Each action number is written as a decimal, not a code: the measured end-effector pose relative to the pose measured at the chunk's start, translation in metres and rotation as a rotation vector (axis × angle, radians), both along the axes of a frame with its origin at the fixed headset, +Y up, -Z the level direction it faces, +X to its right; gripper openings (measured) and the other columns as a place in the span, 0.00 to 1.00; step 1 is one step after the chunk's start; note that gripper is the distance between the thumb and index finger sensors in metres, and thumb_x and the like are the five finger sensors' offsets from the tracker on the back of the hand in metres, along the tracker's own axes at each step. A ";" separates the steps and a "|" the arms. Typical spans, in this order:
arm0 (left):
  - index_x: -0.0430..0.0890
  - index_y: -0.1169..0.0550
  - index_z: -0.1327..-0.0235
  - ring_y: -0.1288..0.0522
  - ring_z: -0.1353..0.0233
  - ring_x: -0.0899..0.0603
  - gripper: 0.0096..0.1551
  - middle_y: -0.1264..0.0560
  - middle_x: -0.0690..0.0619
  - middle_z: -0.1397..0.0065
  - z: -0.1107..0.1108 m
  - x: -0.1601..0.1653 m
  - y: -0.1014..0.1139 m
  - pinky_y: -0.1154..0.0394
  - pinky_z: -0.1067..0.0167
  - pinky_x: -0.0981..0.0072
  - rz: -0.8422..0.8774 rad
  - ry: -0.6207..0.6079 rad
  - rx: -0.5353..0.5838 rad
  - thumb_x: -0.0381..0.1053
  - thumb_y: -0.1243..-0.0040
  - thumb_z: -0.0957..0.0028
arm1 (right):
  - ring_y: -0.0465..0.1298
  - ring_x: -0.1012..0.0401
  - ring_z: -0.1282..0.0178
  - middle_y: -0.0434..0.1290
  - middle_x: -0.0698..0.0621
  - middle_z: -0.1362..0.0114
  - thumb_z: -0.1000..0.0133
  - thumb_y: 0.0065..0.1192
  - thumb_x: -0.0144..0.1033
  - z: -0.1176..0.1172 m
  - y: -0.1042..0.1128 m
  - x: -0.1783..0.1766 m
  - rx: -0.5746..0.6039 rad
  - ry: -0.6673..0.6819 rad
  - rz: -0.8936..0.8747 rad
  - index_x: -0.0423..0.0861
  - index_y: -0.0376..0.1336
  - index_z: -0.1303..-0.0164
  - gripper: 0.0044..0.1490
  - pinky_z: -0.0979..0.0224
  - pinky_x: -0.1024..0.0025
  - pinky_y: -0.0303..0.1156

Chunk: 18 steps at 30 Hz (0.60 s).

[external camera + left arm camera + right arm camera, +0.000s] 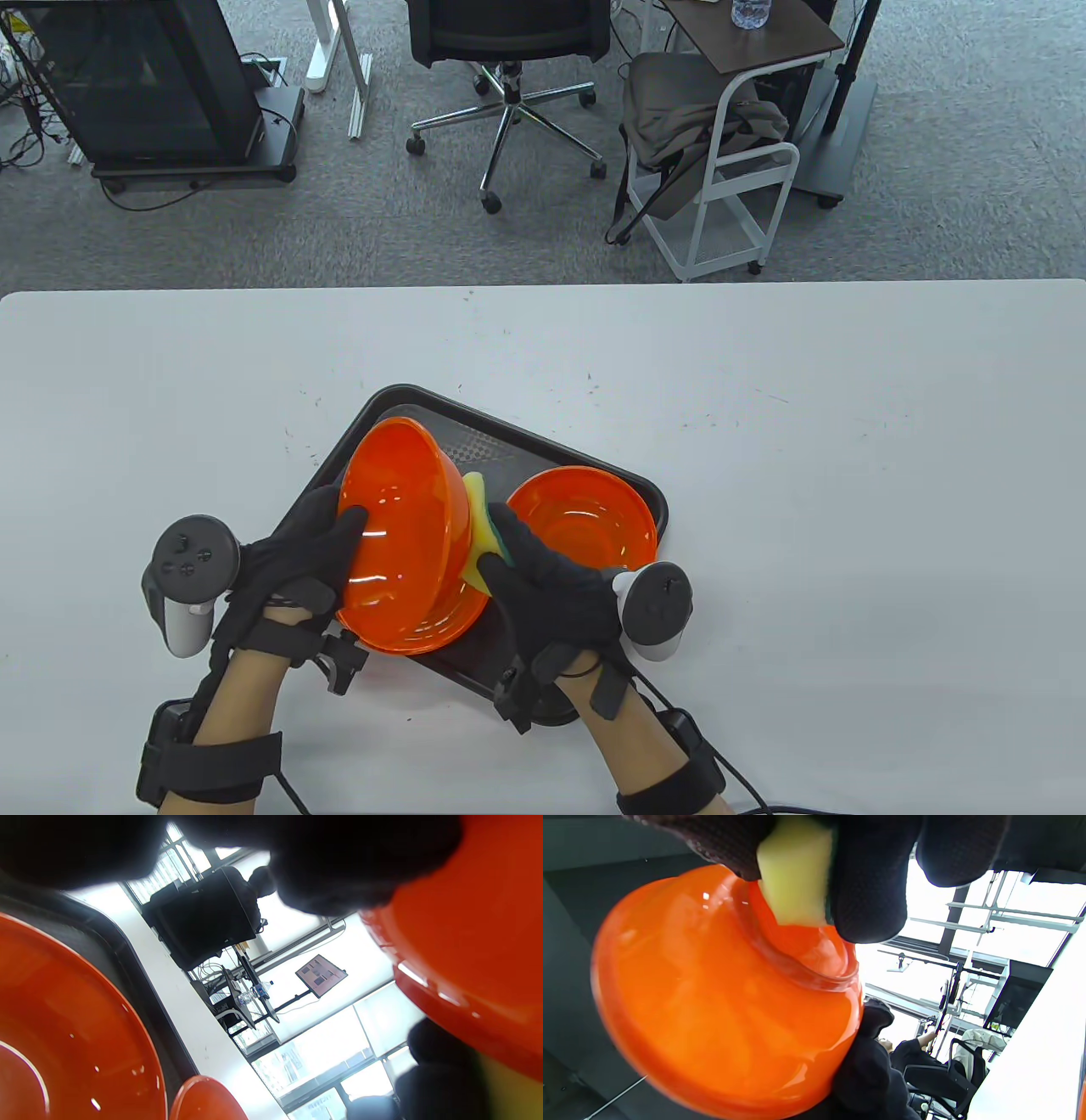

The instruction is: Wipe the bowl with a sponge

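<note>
The left hand (293, 556) grips a tilted orange bowl (403, 518) by its rim, thumb inside, holding it on edge over the near-left part of the black tray (399, 407). The right hand (551, 586) pinches a yellow-green sponge (479, 509) and presses it against the bowl's outer base. A second bowl (585, 518) sits upright at the tray's right end, and a third (441, 624) lies beneath the tilted one. The tray rests near the table's (848, 424) near edge.

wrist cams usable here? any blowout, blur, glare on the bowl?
Table view: sharp, evenly lit, small glare streaks inside the held bowl. Left wrist view: windows blown out, left hand a black silhouette, bowl soft. Right wrist view: bowl blurred at its edges, sponge soft, background overexposed.
</note>
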<state>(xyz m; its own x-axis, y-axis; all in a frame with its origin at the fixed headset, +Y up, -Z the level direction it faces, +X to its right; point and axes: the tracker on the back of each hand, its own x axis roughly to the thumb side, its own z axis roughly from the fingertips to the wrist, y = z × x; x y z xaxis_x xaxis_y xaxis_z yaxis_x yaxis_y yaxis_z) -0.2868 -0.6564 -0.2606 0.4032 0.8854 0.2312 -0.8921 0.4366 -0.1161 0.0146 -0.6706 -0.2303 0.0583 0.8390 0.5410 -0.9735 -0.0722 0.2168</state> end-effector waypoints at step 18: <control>0.38 0.26 0.41 0.20 0.86 0.57 0.31 0.15 0.57 0.75 -0.001 -0.023 0.003 0.16 0.79 0.63 0.116 0.097 0.017 0.60 0.40 0.44 | 0.82 0.47 0.41 0.74 0.34 0.32 0.36 0.61 0.39 -0.003 -0.007 -0.015 -0.078 0.200 0.082 0.37 0.55 0.29 0.32 0.35 0.37 0.70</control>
